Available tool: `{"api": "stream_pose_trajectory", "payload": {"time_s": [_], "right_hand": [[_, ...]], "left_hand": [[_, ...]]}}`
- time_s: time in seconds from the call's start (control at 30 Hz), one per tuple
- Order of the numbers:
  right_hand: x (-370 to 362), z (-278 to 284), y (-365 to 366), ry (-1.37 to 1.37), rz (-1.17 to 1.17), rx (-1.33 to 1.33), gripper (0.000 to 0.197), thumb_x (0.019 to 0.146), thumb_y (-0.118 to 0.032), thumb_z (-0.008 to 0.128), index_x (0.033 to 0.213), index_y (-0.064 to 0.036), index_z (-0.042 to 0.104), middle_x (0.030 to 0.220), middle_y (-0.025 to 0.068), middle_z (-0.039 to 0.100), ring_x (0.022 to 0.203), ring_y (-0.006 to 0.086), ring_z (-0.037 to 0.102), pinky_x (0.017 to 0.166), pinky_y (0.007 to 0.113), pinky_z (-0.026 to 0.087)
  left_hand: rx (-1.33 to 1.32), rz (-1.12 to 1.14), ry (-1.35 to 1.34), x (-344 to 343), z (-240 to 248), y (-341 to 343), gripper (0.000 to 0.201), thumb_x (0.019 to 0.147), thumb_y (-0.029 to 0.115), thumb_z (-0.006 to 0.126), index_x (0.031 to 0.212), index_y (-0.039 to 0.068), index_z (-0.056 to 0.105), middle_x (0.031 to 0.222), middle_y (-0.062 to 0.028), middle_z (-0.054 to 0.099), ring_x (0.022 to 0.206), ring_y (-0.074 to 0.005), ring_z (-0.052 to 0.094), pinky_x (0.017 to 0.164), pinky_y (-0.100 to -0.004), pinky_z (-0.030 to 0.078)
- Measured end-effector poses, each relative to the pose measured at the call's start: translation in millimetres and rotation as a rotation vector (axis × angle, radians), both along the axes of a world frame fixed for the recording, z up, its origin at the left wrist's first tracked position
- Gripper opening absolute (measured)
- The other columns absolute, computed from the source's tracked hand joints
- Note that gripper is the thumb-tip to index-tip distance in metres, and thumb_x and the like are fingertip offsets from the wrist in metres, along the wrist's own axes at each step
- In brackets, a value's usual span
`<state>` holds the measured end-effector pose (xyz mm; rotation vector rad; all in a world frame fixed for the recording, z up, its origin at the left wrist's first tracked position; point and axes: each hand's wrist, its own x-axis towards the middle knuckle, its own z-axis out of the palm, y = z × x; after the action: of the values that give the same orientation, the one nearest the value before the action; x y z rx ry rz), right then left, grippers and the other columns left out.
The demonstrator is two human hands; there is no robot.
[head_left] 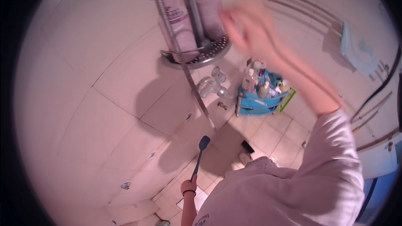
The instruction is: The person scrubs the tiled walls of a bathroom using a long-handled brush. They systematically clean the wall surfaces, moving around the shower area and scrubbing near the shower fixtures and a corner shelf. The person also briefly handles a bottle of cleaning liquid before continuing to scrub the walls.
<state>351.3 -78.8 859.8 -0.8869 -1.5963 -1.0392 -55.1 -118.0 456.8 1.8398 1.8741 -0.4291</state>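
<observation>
At the lower middle, my left hand point(189, 185) is closed round the handle of a long dark blue brush point(204, 143). The brush head points up and away, in front of the tiled wall. My right hand point(249, 27) is raised high at the upper middle and smeared by motion. Its fingers look bent, but whether they hold anything does not show. Close by stands a pink pump bottle point(209, 10) on a perforated metal shower shelf point(215, 49). Another pink pump bottle point(182, 33) is on the shelf's left side, behind the metal shower hose point(181, 58).
Below the shelf, a shower valve point(213, 86) juts from the wall. A blue corner rack point(255, 105) full of small bottles stands on the floor. A light blue cloth point(356, 54) hangs from the towel rail point(305, 5) at right. A black object point(248, 146) is near my feet.
</observation>
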Motion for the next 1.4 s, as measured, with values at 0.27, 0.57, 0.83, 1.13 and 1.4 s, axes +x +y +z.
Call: {"api": "stream_pose_trajectory", "payload": {"time_s": [0.27, 0.57, 0.83, 1.13, 1.4], "right_hand": [[-38, -513, -78, 1.265, -0.259, -1.663, 0.028, 0.079, -0.027, 0.042, 0.082, -0.0041, 0.058, 0.077, 0.0177, 0.059, 0.071, 0.0305, 0.057, 0.065, 0.040, 0.044], [-94, -510, -11, 2.821, 0.630, -0.841, 0.037, 0.085, -0.047, 0.036, 0.089, -0.0123, 0.045, 0.059, 0.0044, 0.048, 0.049, 0.0140, 0.048, 0.043, 0.029, 0.039], [-24, -448, -5, 2.920, 0.594, -0.417, 0.028, 0.087, -0.039, 0.036, 0.081, -0.0119, 0.040, 0.051, -0.0028, 0.030, 0.038, 0.0080, 0.027, 0.035, 0.023, 0.022], [-33, -324, -28, 2.692, 0.760, -0.361, 0.024, 0.088, -0.033, 0.034, 0.079, -0.0106, 0.038, 0.052, 0.0004, 0.035, 0.038, 0.0106, 0.032, 0.035, 0.025, 0.027], [-96, -280, 8, 2.460, 1.001, -0.644, 0.024, 0.090, -0.031, 0.032, 0.088, -0.0074, 0.035, 0.054, 0.0043, 0.041, 0.040, 0.0155, 0.041, 0.037, 0.028, 0.036]], "left_hand": [[0.073, -0.297, 0.054, 61, -11, -4, 0.059, 0.080, 0.056, 0.036, 0.071, 0.002, 0.060, 0.073, -0.0197, 0.059, 0.073, -0.0357, 0.058, 0.065, -0.0440, 0.045], [0.194, -0.395, -0.155, 170, -24, -15, 0.044, 0.083, 0.043, 0.043, 0.067, 0.002, 0.050, 0.061, -0.0199, 0.055, 0.059, -0.0371, 0.055, 0.052, -0.0445, 0.043], [0.076, -0.444, -0.374, 219, 20, 11, 0.040, 0.081, 0.040, 0.047, 0.068, 0.003, 0.049, 0.058, -0.0186, 0.053, 0.057, -0.0371, 0.053, 0.049, -0.0443, 0.041], [0.104, -0.407, -0.600, 198, 96, 4, 0.027, 0.080, 0.030, 0.053, 0.073, 0.004, 0.052, 0.055, -0.0151, 0.052, 0.050, -0.0326, 0.052, 0.044, -0.0395, 0.039], [0.406, -0.186, -0.647, 147, 175, -2, 0.020, 0.077, 0.019, 0.058, 0.088, 0.003, 0.057, 0.057, -0.0113, 0.054, 0.046, -0.0221, 0.053, 0.044, -0.0294, 0.040]]}}
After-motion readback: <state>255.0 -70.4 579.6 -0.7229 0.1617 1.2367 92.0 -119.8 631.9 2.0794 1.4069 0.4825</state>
